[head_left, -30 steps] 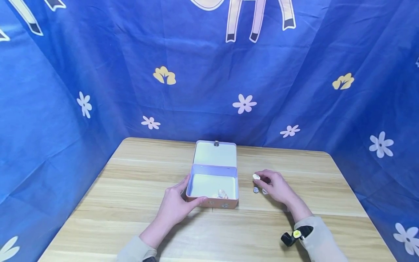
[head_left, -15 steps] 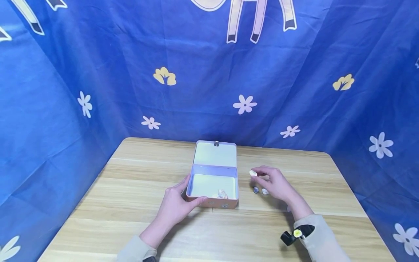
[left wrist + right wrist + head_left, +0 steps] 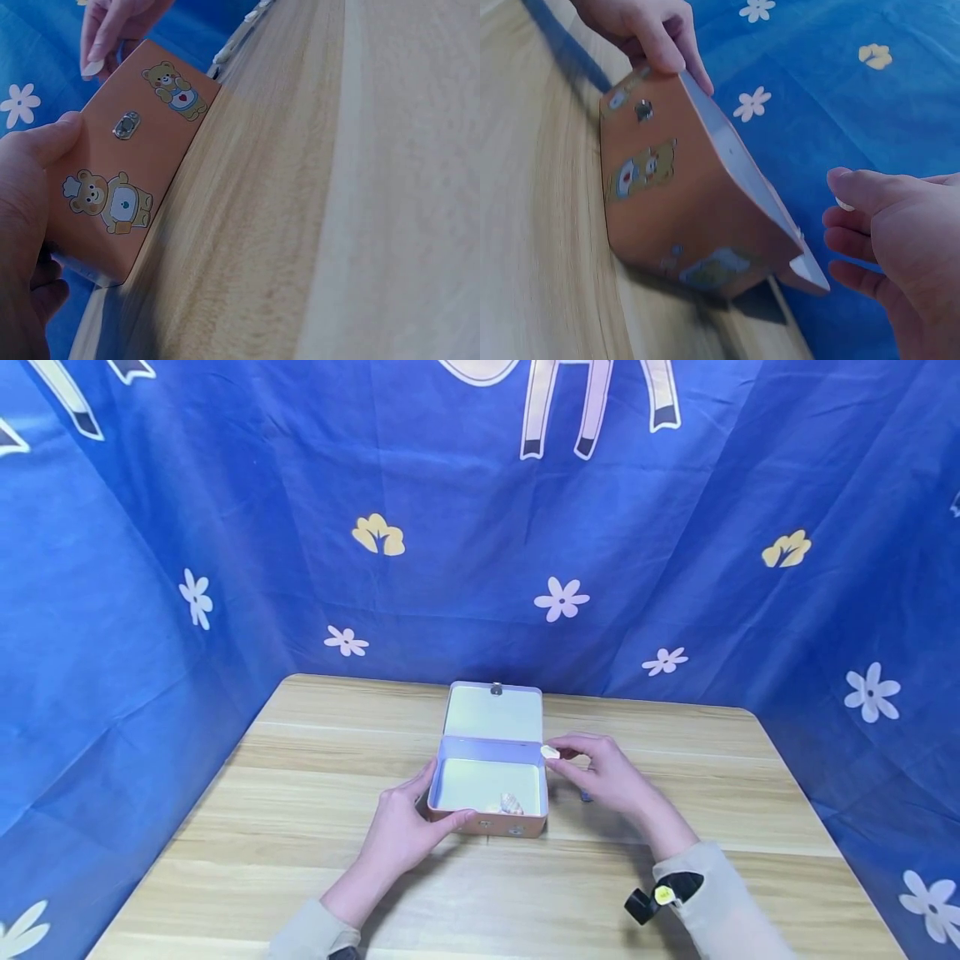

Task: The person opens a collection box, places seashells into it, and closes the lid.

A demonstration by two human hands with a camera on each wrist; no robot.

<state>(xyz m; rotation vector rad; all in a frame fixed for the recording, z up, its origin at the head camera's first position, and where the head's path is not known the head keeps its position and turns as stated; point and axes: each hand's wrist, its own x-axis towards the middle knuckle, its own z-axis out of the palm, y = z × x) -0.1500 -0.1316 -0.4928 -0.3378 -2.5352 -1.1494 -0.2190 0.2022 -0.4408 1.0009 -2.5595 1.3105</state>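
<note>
Far L, my L hand (image 3: 401, 831) grips the orange bear-print tin box (image 3: 112, 161) at its L front corner: thumb on the front wall, fingers curled round the side. Tin sits on the wood-grain table (image 3: 262, 793), hinged lid (image 3: 492, 714) open at the back. If I slacken or tug, the tin could skid or twist & roll what's in it. Inside, near the front R corner, there's a spiral seashell (image 3: 510, 804); a hard drop onto it could chip it. Next, by the tin's R rim near the hinge: a small white piece (image 3: 550, 752), prob. a shell, pinched btwn thumb & fingertips of my R hand (image 3: 606, 777). Pinch is shallow, so a slip or a rim knock could drop it outside the tin. Can't tell how far above the rim it is. Below that hand, partly hidden, a small dark-blue thing (image 3: 586, 796) lies on the table; a low palm could nudge it. Far R, my black wrist cam (image 3: 640, 906) sticks out & might catch stuff if I swing low.
</note>
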